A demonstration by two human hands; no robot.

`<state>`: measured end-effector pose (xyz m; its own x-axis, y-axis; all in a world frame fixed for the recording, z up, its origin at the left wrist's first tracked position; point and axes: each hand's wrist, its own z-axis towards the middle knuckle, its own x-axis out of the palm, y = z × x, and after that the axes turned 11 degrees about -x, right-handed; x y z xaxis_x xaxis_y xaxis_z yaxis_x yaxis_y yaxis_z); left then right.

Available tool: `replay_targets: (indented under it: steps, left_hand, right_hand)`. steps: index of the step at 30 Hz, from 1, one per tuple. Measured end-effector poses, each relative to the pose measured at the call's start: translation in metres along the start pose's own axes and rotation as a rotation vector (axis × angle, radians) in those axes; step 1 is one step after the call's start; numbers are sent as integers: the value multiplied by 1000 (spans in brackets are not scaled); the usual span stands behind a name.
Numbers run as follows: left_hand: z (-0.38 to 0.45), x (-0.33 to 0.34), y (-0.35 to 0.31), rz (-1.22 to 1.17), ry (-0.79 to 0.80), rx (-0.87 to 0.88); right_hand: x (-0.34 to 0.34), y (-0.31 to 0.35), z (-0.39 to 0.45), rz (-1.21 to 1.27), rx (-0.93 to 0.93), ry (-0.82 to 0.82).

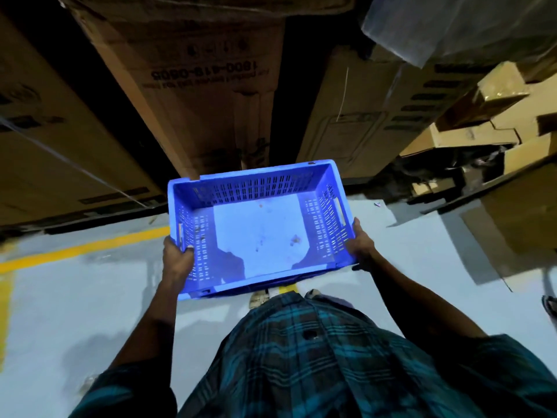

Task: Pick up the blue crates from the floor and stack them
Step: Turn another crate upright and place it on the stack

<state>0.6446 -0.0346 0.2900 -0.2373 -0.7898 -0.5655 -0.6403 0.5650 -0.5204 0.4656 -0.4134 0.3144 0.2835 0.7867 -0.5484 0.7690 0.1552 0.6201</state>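
An empty blue crate [259, 188] with slotted walls is held in the air in front of my body, above the grey floor. My left hand [177, 260] grips its left end, the thumb hooked over the rim near the handle slot. At the right end, my right hand [361, 247] holds the crate's near corner from outside, fingers wrapped under the rim. The crate's floor shows a few small stains. No other blue crate is in view.
Tall cardboard boxes [193, 86] stand close ahead, with a dark gap between them. Smaller cartons [488, 122] are piled at the right. A yellow line [81, 250] runs across the grey floor at the left. A sandalled foot [550, 306] shows at the right edge.
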Motion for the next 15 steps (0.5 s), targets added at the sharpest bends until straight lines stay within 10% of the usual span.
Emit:
replay_targets:
  steps: [15]
  left_hand:
    - [-55, 24, 68, 74, -222, -4]
  right_hand:
    - [20, -52, -27, -19, -79, 24]
